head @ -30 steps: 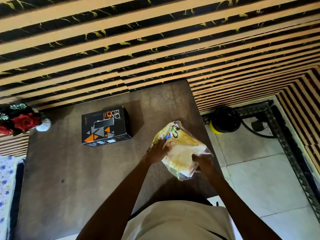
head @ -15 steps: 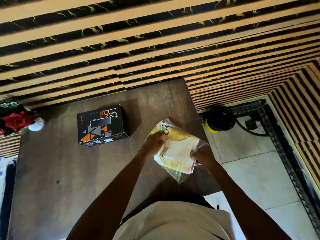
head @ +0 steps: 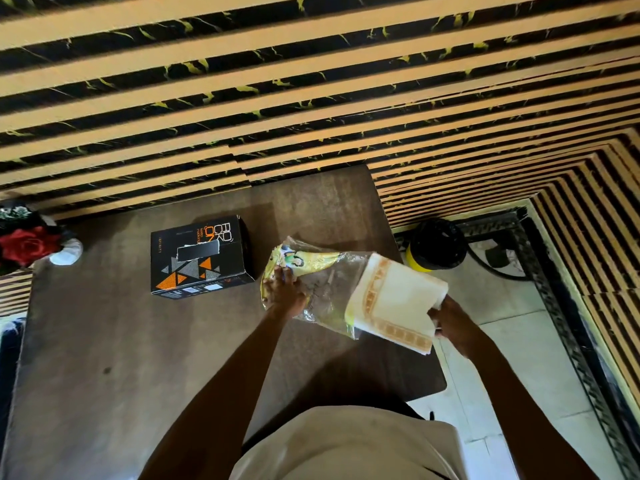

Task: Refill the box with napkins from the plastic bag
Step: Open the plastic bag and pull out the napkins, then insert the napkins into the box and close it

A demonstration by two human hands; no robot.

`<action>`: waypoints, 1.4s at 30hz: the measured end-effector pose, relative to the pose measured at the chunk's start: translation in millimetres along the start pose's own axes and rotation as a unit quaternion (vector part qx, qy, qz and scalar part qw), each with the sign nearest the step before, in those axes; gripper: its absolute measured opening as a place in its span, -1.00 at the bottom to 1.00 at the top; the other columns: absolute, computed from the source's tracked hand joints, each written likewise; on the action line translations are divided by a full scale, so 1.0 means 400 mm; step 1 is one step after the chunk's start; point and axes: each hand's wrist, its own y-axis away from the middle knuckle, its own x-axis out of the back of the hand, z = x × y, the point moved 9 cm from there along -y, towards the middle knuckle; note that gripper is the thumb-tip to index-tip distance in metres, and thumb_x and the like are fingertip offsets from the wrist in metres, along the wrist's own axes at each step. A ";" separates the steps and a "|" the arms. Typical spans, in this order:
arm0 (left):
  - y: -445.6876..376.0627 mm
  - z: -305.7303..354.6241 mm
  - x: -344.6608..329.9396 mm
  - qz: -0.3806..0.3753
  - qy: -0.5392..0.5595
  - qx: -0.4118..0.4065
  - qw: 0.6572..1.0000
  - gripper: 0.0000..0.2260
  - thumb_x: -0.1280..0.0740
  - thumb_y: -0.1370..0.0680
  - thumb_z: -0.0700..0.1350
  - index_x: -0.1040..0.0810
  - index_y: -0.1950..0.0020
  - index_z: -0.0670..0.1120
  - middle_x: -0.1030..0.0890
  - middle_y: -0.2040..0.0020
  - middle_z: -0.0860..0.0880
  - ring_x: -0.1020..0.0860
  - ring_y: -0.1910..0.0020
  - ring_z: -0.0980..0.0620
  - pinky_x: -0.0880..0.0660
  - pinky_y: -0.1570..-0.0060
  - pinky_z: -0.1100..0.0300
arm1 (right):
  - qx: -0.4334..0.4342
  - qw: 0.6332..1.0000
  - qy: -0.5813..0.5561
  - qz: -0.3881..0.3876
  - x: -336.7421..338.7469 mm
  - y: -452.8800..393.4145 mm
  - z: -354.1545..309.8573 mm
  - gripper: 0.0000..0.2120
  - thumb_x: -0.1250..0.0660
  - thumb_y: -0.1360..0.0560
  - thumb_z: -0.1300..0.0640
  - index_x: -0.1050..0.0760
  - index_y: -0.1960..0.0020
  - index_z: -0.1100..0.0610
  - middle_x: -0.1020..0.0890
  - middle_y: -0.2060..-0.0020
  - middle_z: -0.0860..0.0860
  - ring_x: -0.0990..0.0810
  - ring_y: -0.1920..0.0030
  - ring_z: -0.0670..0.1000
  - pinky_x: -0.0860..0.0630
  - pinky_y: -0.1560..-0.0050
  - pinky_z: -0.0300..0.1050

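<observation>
Change noted: half a second ago the napkin stack (head: 394,299) sat inside the plastic bag (head: 311,271); it now stands almost wholly clear of the bag's open right end, so extraction is, in my judgement, nearly complete and transfer to the box comes next. Your left hand (head: 284,289) lies closed on the bag's printed yellow end, pinning it to the brown table (head: 138,341). Your right hand (head: 446,320) is clamped on the stack's right edge, fingers curled round it, holding it over the table's right side. The black tissue box (head: 201,258) lies just left of the bag, apart from it; its top slot shows dark and no napkin protrudes.
</observation>
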 end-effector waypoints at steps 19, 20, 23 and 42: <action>0.010 -0.029 0.067 0.076 0.197 -0.022 0.977 -0.58 -0.29 -0.55 -0.16 -0.39 -0.41 -0.12 -0.37 -0.44 -0.18 -0.37 -0.40 -0.16 -0.36 -0.33 0.08 | -0.011 0.984 0.097 -0.148 -0.234 0.019 -0.105 -0.66 -0.25 -0.56 0.30 -0.38 -0.31 0.08 -0.64 -0.06 0.11 -0.66 0.05 0.00 -0.59 0.21 -0.09; 0.011 -0.039 0.067 0.073 0.213 -0.029 0.974 -0.60 -0.27 -0.55 -0.19 -0.41 -0.40 -0.13 -0.40 -0.42 -0.18 -0.42 -0.36 -0.15 -0.41 -0.25 0.12 | -0.037 0.981 0.132 -0.139 -0.241 0.004 -0.071 -0.63 -0.27 -0.56 0.29 -0.37 -0.34 0.12 -0.61 -0.11 0.18 -0.65 0.01 0.07 -0.59 0.23 -0.07; 0.023 -0.050 0.094 0.110 0.234 -0.068 0.964 -0.59 -0.25 -0.53 -0.32 -0.41 -0.39 -0.21 -0.45 -0.35 -0.23 -0.54 -0.12 -0.08 -0.45 0.08 0.33 | -0.103 0.970 0.199 -0.095 -0.227 -0.039 0.015 -0.63 -0.25 -0.55 0.34 -0.40 -0.34 0.34 -0.62 -0.07 0.29 -0.65 0.22 0.06 -0.63 0.08 0.10; 0.233 -0.188 0.304 0.385 0.169 0.077 0.904 -0.49 -0.44 -0.43 -0.01 -0.37 -0.32 -0.05 -0.41 -0.29 -0.15 -0.37 -0.29 -0.16 -0.39 -0.28 -0.10 | 0.183 0.938 0.294 0.007 -0.446 -0.043 -0.336 -0.78 -0.41 -0.46 0.19 -0.60 -0.09 0.20 -0.69 0.01 0.09 -0.66 0.00 0.06 -0.51 0.09 -0.19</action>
